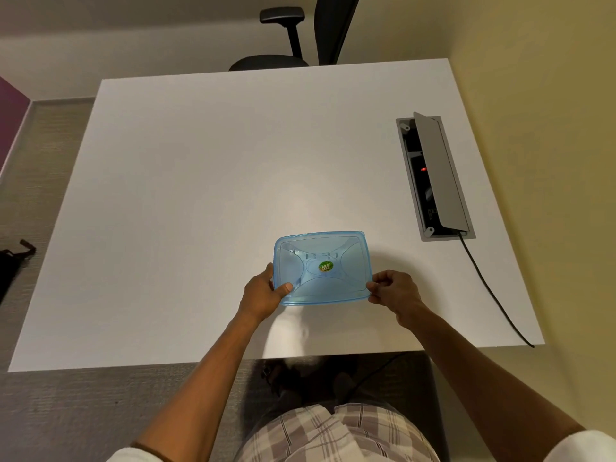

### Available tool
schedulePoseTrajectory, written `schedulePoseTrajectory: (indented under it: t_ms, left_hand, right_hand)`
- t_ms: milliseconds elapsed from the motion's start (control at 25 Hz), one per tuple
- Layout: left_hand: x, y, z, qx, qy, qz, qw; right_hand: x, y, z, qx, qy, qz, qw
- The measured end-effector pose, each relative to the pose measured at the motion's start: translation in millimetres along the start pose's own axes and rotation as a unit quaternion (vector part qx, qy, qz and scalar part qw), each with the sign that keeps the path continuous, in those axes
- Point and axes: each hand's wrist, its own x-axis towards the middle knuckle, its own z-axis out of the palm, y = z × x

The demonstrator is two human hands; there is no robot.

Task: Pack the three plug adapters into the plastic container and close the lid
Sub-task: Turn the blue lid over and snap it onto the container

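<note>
A translucent blue plastic container (321,267) lies on the white table (200,195) near its front edge, with its lid on top and a green round sticker in the lid's middle. My left hand (263,293) grips the container's near left corner, thumb on the lid. My right hand (395,291) pinches the near right corner. No plug adapters are in view; faint pale shapes show through the lid at the far side, and I cannot tell what they are.
An open grey cable hatch (435,176) with a red light is set into the table at the right, and a black cable (493,291) runs from it over the front edge. A black office chair (293,38) stands behind the table. A dark bag (11,265) lies on the floor at left.
</note>
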Motion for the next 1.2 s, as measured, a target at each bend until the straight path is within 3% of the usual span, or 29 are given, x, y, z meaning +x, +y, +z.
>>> schedulePoseTrajectory:
  t_ms: [560, 800, 960, 1200]
  left_hand:
    - [-1.7, -15.7, 6.6, -0.162, 0.013, -0.014, 0.987]
    - [13.5, -9.3, -9.2, -0.107, 0.002, -0.039, 0.993]
    - [41.7, 17.8, -24.9, -0.110, 0.072, -0.043, 0.990]
    - [74.3, 37.4, -33.1, -0.066, 0.076, -0.045, 0.994]
  right_hand:
    - [4.0, 5.9, 2.2, -0.053, 0.009, -0.027, 0.998]
    - [11.8, -8.7, -5.2, -0.059, -0.030, 0.004, 0.998]
    - [30.0, -49.2, -5.7, -0.052, 0.007, -0.046, 0.998]
    - [54.2, -93.8, 14.4, -0.140, 0.005, -0.099, 0.985]
